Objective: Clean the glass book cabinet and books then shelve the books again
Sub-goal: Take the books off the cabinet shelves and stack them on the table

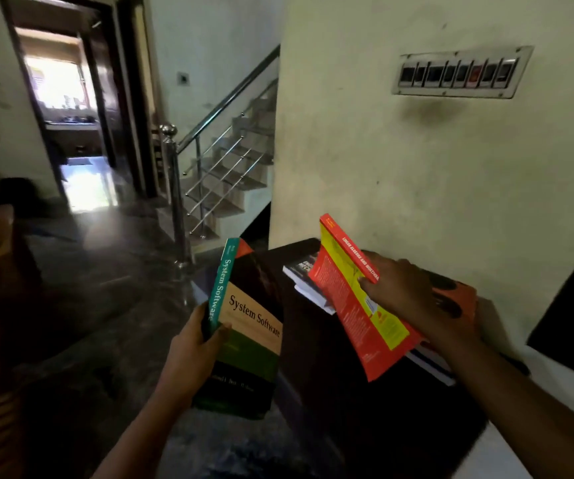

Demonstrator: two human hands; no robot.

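Left hand (192, 347) grips the System Software book (251, 326) by its spine, near centre, upright and tilted slightly. Right hand (406, 292) pinches the red-and-yellow book (365, 312) at its spine edge, thumb on the cover. That book is tilted and lifted over the book stack (304, 271) on the dark table (365, 409), right side. An orange book (465, 295) lies under the right hand. Staircase (230, 174) far left, switch panel (458, 74) on the far right wall.
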